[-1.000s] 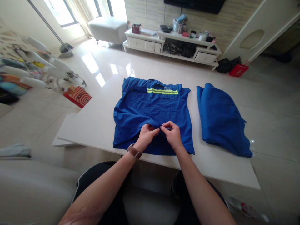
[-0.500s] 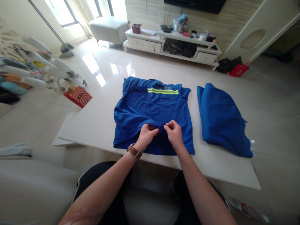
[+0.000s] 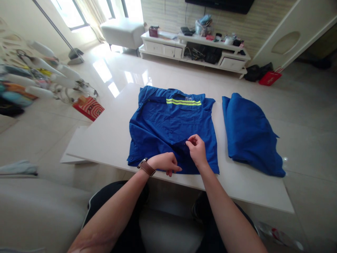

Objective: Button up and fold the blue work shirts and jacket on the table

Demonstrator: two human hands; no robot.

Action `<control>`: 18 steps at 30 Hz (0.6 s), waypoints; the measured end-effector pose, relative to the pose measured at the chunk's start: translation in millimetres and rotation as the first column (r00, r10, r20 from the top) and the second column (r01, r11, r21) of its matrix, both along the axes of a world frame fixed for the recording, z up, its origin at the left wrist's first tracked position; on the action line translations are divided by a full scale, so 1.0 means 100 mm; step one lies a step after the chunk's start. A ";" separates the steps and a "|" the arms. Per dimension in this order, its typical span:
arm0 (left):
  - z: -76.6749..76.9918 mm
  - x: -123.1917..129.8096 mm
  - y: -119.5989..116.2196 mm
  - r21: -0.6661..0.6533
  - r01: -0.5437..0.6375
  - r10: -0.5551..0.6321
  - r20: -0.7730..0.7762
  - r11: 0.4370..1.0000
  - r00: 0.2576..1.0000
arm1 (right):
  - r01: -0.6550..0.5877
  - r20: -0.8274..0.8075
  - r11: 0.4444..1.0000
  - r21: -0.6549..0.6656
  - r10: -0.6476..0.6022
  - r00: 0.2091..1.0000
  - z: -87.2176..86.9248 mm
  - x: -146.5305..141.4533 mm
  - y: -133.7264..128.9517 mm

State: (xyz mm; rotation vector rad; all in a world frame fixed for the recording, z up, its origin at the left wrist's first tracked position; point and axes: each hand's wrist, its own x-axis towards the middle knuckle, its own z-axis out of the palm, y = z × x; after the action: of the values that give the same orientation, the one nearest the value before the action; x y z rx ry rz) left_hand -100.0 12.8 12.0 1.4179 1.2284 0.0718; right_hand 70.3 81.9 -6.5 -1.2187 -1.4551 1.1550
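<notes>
A blue work shirt [image 3: 155, 123] with a yellow-green reflective stripe across the chest lies spread on the white table [image 3: 105, 130]. Buttons run down its front, and the lower front is lifted into a fold. My right hand [image 3: 197, 151] pinches the front edge of this shirt between thumb and fingers, a little above the inner back panel. Over the shirt's bottom hem is my left hand [image 3: 164, 163], its fingers curled downward, with no cloth visible in them. A brown-strapped watch is on my left wrist.
A folded blue garment [image 3: 252, 137] lies at the table's right side. A red patterned paper bag [image 3: 89, 108] and a machine with white cylinders [image 3: 60, 75] stand to the left. Beyond the floor is a low white cabinet [image 3: 163, 49] bearing small items.
My left hand has let go of the shirt's front edge and moved down toward the hem. My right hand keeps its pinch there, nearly in place. The lifted fold has shifted.
</notes>
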 end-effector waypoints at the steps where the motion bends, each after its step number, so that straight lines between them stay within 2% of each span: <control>1: 0.02 -0.01 0.02 0.063 -0.023 0.024 -0.008 0.998 1.000 | 0.010 -0.002 1.000 0.005 -0.009 1.000 0.00 0.00 0.00; 3: 0.01 -0.02 0.04 0.267 -0.087 0.131 -0.150 0.960 0.980 | 0.053 -0.009 0.998 0.030 -0.053 0.999 0.00 0.02 0.01; 4: -0.01 -0.03 0.03 0.367 -0.079 0.184 -0.260 0.927 0.948 | 0.085 -0.015 0.995 0.047 -0.085 0.996 -0.01 0.03 0.02; 6: -0.08 -0.04 0.00 0.452 0.023 0.221 -0.480 0.892 0.849 | 0.148 -0.025 0.986 0.073 -0.147 0.989 -0.01 0.06 0.05; 8: -0.15 -0.03 -0.06 0.394 0.127 0.168 -0.632 0.910 0.756 | 0.189 -0.028 0.979 0.076 -0.187 0.982 -0.02 0.10 0.09; 11: -0.21 0.01 -0.12 0.334 0.161 0.144 -0.726 0.929 0.672 | 0.206 -0.030 0.977 0.060 -0.204 0.978 -0.04 0.14 0.13; 14: -0.22 0.06 -0.11 0.347 0.142 0.184 -0.750 0.927 0.635 | 0.204 -0.038 0.977 0.054 -0.202 0.979 -0.05 0.17 0.15; 18: -0.28 0.07 -0.04 0.341 0.133 0.184 -0.751 0.931 0.635 | 0.240 -0.046 0.968 0.073 -0.237 0.970 -0.05 0.23 0.17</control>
State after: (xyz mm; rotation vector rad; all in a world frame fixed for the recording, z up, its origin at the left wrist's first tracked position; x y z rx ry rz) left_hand -93.0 9.0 -16.2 1.8458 2.0375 -0.3565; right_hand 93.4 99.0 -11.0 -1.2725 -1.2743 0.9438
